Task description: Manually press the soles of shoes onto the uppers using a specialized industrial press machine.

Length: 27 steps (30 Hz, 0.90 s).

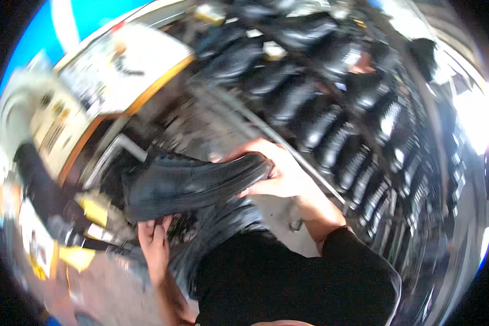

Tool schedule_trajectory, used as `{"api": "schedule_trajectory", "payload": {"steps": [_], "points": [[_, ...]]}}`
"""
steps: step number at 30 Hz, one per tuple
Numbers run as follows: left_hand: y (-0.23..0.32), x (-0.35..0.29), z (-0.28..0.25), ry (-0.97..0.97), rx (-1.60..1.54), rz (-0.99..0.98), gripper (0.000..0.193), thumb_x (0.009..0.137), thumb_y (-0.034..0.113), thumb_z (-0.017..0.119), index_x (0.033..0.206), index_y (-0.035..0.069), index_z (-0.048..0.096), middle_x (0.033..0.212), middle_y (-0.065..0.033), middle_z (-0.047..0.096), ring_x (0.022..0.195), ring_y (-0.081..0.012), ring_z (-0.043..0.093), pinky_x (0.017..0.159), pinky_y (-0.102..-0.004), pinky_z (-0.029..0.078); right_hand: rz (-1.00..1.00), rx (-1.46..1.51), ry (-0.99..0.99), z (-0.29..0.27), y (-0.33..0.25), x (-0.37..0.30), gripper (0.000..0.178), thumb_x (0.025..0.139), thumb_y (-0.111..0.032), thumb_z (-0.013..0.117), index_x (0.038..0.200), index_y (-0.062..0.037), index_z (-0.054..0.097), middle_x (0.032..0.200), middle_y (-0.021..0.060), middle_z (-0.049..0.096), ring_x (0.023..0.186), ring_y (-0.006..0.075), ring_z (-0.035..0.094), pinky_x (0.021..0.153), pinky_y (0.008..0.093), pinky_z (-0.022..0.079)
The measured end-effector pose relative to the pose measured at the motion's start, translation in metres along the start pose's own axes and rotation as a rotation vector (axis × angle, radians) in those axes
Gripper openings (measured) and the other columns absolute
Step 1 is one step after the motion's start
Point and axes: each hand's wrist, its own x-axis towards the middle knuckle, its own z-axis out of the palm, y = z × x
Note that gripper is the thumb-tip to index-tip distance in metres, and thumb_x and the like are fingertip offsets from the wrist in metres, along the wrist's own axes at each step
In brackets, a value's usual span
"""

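A black leather boot [185,185] is held in front of my body, tilted with its toe up to the right. My right hand [282,171] is closed round the toe end, thumb on the near side and fingers behind. At the lower left, my left hand [155,236] pinches the boot's bottom edge with its fingertips, the wider ankle part just above it. Some fingers of both hands are hidden behind the boot. Motion blurs the picture, so fine details of the leather do not show.
A rack [315,119] with several rows of black shoes fills the right side, a metal rail [250,114] along its near edge. A sewing machine [43,119] and a white worktable [157,57] with an orange edge stand at the left. Yellow pieces [76,257] lie lower left.
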Motion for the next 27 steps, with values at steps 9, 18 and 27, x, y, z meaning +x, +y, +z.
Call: {"api": "schedule_trajectory", "payload": {"steps": [9,18,27], "points": [[-0.043,0.017,0.001,-0.343,0.354,-0.346,0.041,0.100,0.005,0.056,0.140,-0.002,0.047,0.134,-0.0133,0.058,0.119,-0.0189,0.058,0.106,-0.0313,0.042,-0.416,-1.699,1.626,-0.140,-0.180,-0.131,0.051,0.079,-0.008,0.083,0.123,-0.0015,0.059,0.120,0.0155,0.063,0.109,0.0250,0.063,0.095,0.0383,0.052],[-0.047,0.015,0.002,-0.400,0.409,-0.251,0.039,0.100,0.002,0.055,0.138,-0.002,0.048,0.132,-0.0141,0.059,0.116,-0.0190,0.060,0.105,-0.0313,0.044,0.159,-1.824,0.903,-0.253,-0.190,-0.157,0.060,0.084,-0.027,0.077,0.137,-0.0079,0.055,0.132,0.0180,0.061,0.119,0.0362,0.060,0.102,0.0420,0.046],[-0.046,0.009,0.002,-0.357,0.443,-0.379,0.040,0.099,0.003,0.058,0.138,-0.001,0.049,0.130,-0.0124,0.060,0.116,-0.0191,0.059,0.105,-0.0310,0.045,0.440,-2.078,1.123,-0.273,-0.214,-0.252,0.045,0.089,-0.025,0.073,0.128,-0.0059,0.061,0.122,0.0191,0.066,0.110,0.0378,0.064,0.095,0.0423,0.049]]}}
